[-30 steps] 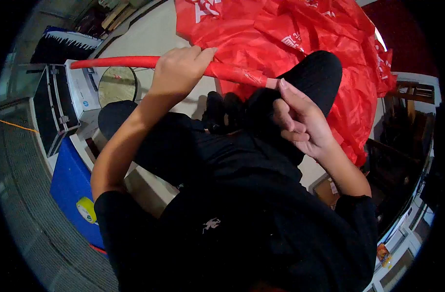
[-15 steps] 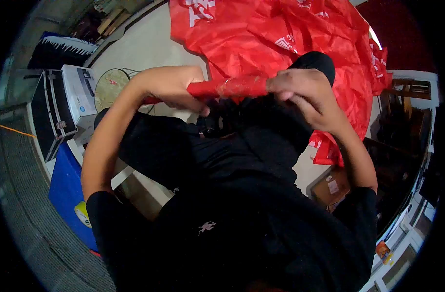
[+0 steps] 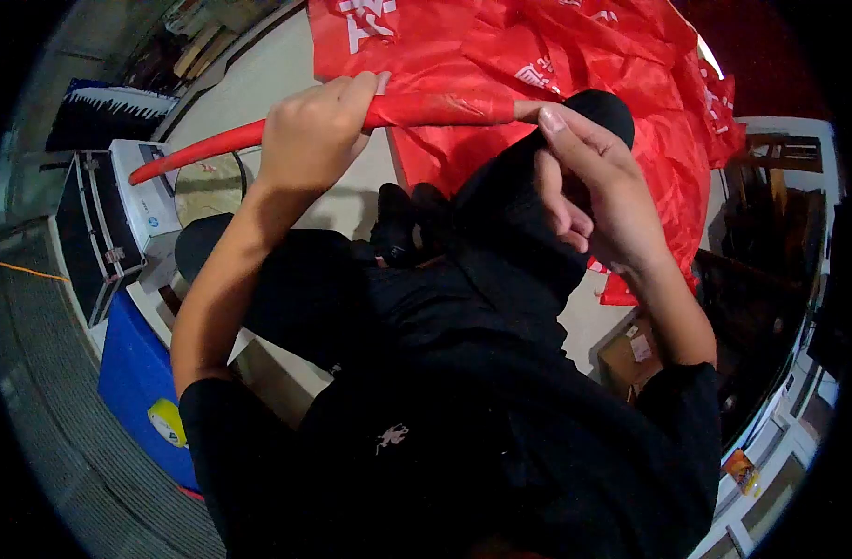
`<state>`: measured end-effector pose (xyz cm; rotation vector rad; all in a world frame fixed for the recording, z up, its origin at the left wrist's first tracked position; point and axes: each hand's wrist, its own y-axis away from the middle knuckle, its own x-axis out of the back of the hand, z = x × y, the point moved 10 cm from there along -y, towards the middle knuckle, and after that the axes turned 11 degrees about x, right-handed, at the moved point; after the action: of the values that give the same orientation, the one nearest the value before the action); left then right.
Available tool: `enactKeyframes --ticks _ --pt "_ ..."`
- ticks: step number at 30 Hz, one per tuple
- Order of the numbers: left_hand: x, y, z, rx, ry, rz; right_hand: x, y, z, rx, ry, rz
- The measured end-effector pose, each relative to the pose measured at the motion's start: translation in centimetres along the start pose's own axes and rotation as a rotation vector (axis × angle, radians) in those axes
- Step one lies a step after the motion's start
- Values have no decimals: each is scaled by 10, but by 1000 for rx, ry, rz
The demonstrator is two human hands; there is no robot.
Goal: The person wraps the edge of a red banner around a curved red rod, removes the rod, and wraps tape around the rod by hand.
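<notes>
A long stick wrapped in red cloth [image 3: 435,109] lies almost level across the view, its left end dipping lower. My left hand [image 3: 316,130] is closed around it left of the middle. At the right end a short pale tip [image 3: 527,110] sticks out of the red wrap. My right hand [image 3: 603,182] is at that tip, its fingers loosely bent and apart. One fingertip lies against or just beside the tip; I cannot tell which. Behind the stick a large red cloth with white lettering [image 3: 500,56] is spread in creased folds.
At the left stand a black case with metal edges [image 3: 89,233], a white box [image 3: 151,210] and a blue box [image 3: 133,363] bearing a yellow tape measure [image 3: 167,421]. A cardboard box [image 3: 631,359] sits on the right. My bent legs [image 3: 277,279] are below the stick.
The stick has risen away from my body, and its left length now shows. My left hand has turned upright around it. My right hand has loosened from the right end, fingers spreading.
</notes>
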<state>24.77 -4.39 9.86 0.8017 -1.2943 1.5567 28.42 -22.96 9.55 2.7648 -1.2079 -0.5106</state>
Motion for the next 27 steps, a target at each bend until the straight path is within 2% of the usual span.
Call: enactKeyframes --ticks 2,3,5,6,8,9,11,12,14,15,17,18,20,24,26,27 --pt "1 -4 -2 61 -22 -53 0 0 4 50 -15 13" --pt "2 -6 -2 59 -23 -53 2 -2 -3 156 116 1" --pt "-10 -6 3 4 171 -262 0 -1 -17 303 286 -10" --pt "-7 -7 5 4 169 -262 0 -2 -17 304 284 -11" --pt "-25 -1 8 209 611 -628 -4 -3 -30 454 433 -63" --pt "-20 -5 8 205 613 -627 -2 -5 -31 455 436 -59" --pt "-35 13 13 293 659 -993 -9 -4 -37 481 426 -172" --pt "-31 10 13 295 661 -991 -8 -4 -39 481 427 -175" --pt "-35 24 18 332 720 -1235 -23 0 -49 604 578 -288" --pt "-38 23 13 333 719 -1232 -23 -2 -49 606 578 -291" --pt "-52 50 15 318 766 -1549 -37 4 -59 818 706 -392" --pt "-54 49 14 320 765 -1546 -37 2 -59 820 706 -395" --pt "-54 55 21 260 790 -1648 -46 6 -65 967 784 -451" --pt "-61 50 18 296 870 -1587 -44 7 -68 1077 852 -434" --pt "-50 15 19 150 847 -1116 -32 -1 -62 911 829 -366" --pt "-50 16 21 150 848 -1117 -27 -3 -58 855 821 -343"
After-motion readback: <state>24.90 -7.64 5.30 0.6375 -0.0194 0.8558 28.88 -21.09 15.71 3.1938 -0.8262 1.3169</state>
